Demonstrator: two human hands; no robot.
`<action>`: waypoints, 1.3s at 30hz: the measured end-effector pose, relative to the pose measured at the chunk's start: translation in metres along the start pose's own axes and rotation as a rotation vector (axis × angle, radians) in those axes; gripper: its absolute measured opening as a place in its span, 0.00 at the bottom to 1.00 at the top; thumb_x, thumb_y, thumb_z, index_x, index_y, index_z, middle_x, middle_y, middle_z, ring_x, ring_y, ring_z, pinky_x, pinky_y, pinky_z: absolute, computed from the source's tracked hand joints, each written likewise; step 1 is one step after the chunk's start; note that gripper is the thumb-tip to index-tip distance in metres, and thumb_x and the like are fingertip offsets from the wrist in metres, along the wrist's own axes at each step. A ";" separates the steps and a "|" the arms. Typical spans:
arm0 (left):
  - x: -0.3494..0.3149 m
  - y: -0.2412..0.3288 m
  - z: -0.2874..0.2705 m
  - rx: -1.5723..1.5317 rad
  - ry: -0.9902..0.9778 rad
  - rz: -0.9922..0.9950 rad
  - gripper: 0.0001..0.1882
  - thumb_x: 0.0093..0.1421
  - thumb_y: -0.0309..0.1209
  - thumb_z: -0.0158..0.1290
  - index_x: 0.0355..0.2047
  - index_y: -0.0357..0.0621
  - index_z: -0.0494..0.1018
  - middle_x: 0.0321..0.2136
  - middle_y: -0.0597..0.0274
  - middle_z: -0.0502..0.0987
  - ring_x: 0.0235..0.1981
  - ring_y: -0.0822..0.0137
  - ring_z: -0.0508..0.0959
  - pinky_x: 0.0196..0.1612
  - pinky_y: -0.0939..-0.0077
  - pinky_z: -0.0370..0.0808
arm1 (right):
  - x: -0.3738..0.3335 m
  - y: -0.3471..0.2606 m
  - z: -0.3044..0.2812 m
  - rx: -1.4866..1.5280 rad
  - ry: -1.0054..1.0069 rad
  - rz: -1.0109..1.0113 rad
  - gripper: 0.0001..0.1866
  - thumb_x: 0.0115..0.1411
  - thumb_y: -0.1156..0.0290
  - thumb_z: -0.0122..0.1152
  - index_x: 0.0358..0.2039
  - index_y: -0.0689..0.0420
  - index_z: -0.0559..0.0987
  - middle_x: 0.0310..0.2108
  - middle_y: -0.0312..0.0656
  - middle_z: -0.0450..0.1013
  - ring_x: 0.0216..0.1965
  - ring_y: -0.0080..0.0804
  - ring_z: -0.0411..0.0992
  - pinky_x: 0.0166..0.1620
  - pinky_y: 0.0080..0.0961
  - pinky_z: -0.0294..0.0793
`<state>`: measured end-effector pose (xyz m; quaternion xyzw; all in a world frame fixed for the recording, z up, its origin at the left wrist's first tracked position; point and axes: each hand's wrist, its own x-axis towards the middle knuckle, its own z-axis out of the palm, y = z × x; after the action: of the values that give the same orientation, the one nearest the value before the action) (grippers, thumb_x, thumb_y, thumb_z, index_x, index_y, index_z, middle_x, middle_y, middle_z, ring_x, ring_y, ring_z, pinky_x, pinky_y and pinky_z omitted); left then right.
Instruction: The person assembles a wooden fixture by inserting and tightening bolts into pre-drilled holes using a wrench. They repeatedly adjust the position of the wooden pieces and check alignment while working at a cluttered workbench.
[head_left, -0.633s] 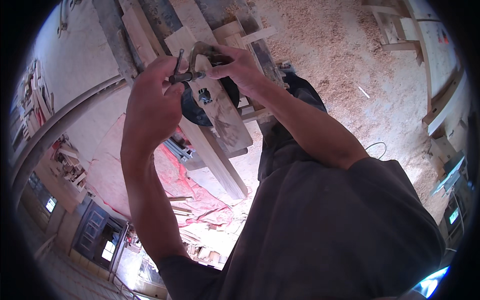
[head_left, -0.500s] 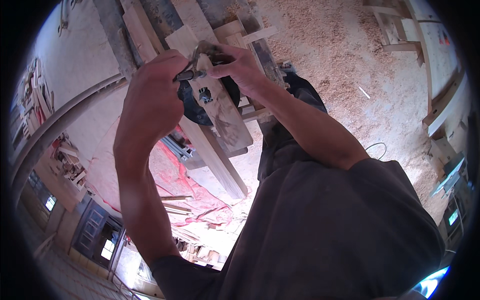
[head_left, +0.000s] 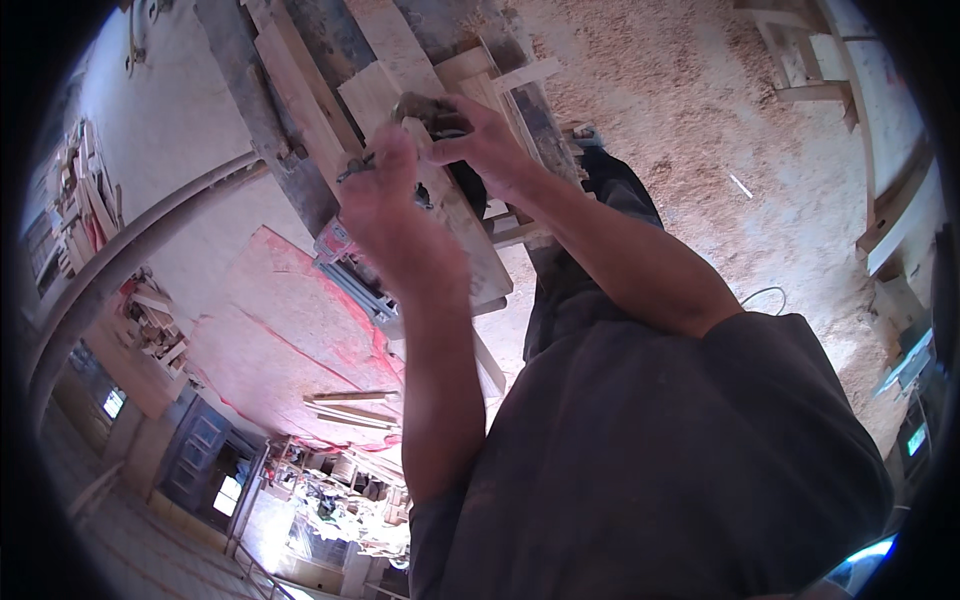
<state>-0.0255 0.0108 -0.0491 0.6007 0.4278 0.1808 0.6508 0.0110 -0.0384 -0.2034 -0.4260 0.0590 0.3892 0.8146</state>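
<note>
A curved metal clamp (head_left: 417,104) sits on the wooden board (head_left: 468,225), which has a dark round part beneath it. My right hand (head_left: 485,150) is closed around the clamp, thumb and fingers at its near side. On its left, my left hand (head_left: 395,190) is slightly blurred, with fingers closed around the clamp's screw end. A dark bit of metal (head_left: 355,168) pokes out beyond the left fingers. My left hand and wrist cover much of the board and the dark round part.
Long wooden planks (head_left: 300,80) lie along the bench on the far side. Sawdust covers the floor (head_left: 640,110) to the right. Pink-red sheeting (head_left: 290,320) and loose sticks (head_left: 350,408) lie at lower left. A curved rail (head_left: 130,235) crosses the left.
My left hand has turned over and shifted right, its forearm swinging inward across the board. The right hand stays on the clamp, almost unmoved.
</note>
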 end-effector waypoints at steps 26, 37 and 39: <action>0.070 0.028 -0.062 0.984 -0.722 0.339 0.33 0.48 0.19 0.46 0.58 0.28 0.66 0.58 0.47 0.70 0.63 0.57 0.67 0.70 0.67 0.53 | 0.004 0.010 -0.004 0.040 0.038 -0.010 0.37 0.47 0.85 0.71 0.61 0.65 0.72 0.43 0.46 0.79 0.41 0.27 0.78 0.49 0.24 0.77; 0.076 0.065 -0.049 1.497 -0.879 0.432 0.32 0.53 0.22 0.48 0.61 0.37 0.64 0.66 0.45 0.61 0.71 0.49 0.57 0.72 0.61 0.54 | -0.003 0.002 -0.001 0.025 0.000 -0.019 0.37 0.47 0.82 0.71 0.61 0.65 0.72 0.41 0.45 0.79 0.41 0.30 0.77 0.51 0.26 0.73; 0.066 0.069 -0.052 1.439 -0.769 0.376 0.33 0.56 0.23 0.49 0.64 0.38 0.62 0.66 0.45 0.62 0.69 0.51 0.60 0.71 0.62 0.56 | -0.004 0.003 0.001 0.030 -0.019 -0.042 0.37 0.48 0.82 0.70 0.61 0.64 0.72 0.42 0.45 0.79 0.42 0.30 0.76 0.52 0.26 0.72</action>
<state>-0.0087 0.1071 -0.0022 0.9506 0.0798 -0.2485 0.1679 0.0062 -0.0392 -0.2034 -0.4112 0.0479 0.3751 0.8294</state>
